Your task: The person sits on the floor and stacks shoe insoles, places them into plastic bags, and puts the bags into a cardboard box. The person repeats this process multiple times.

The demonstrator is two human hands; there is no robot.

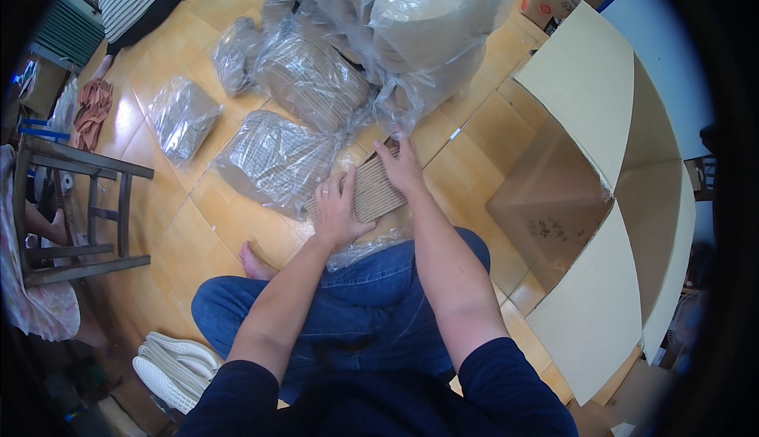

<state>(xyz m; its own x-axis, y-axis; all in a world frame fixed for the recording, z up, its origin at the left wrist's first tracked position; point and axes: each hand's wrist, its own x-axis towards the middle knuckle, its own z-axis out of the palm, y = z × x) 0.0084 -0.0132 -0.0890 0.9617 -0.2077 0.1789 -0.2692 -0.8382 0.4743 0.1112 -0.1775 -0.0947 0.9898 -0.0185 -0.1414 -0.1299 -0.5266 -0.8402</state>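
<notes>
In front of my crossed legs is a stack of thin, tan, flat pieces [375, 190], their edges lined up in close ridges. My left hand [340, 211] presses on its left side, fingers over the top and thumb along the near end. At the far right end of the stack, my right hand [402, 170] grips it with bent fingers, close to the clear plastic. I cannot make out exactly what the pieces are. Clear plastic film [368, 249] lies under the stack, against my jeans. A plastic-wrapped bundle of similar pieces [273, 160] rests just left of my left hand.
More wrapped bundles [183, 119] and large filled plastic bags [431, 22] lie ahead on the tiled floor. An open cardboard box [553, 192] stands at my right. To the left are a dark wooden stool [118, 215], pale shoe soles [175, 367] and other people.
</notes>
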